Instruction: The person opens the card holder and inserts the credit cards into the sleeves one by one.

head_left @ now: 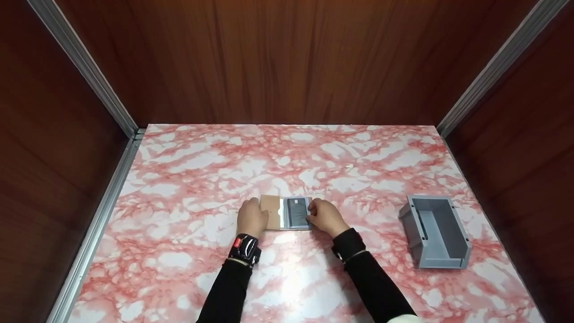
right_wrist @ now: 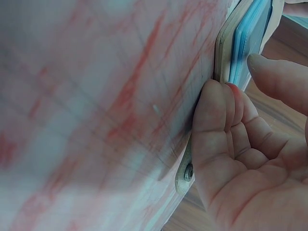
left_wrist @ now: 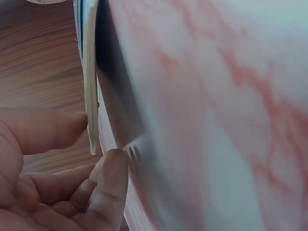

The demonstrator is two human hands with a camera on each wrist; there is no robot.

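Centrally, card holder lies open on bench: left grip pinching cover at 9 o'clock, right grip pinching edge at 3 o'clock. Advisable: cover steadied, sleeves parted 1 by 1.

A bin stands right of the wallet (well apart).

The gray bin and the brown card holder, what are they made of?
The gray bin looks like smooth, dull plastic: plain gray with molded-looking edges. The brown card holder might be leather or stiff card: it looks matte tan, but no clear grain shows.
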